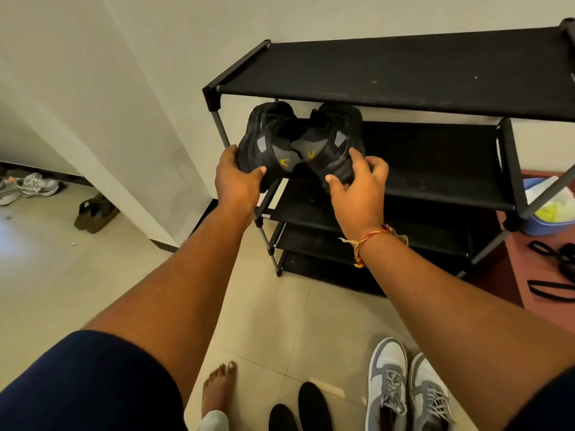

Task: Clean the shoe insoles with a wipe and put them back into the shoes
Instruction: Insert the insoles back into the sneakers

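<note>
**Both hands on the black pair at the rack**

Both arms are stretched forward, nearly straight, reaching to the far shoe rack [389, 70]. The left hand [238, 181] grips the left black shoe [264, 135] at its heel, thumb laid across the back and fingers [229, 150] wrapped round the outer side. The right hand [362, 188] mirrors it on the right black shoe [339, 135]: thumb under the heel, forefinger curled over the outer edge, the other fingers loosely bent (a thread bracelet [370, 237] sits on that wrist).

The two shoes have their heels towards us and toes pointing at the wall, tilted inward so the heels touch in the middle. They're at the left end of the second shelf, just beneath the top one. Whether they rest on the shelf or hang in the grip, I cannot tell.

Down on the near floor [264, 306], two dark insoles [314, 405] lie side by side, out of any shoe. They're between a bare foot [216, 387] on the left and a pair of grey-and-white sneakers [389, 384] on the right. A blue tub [535, 222] stands far right, beside the rack.
</note>
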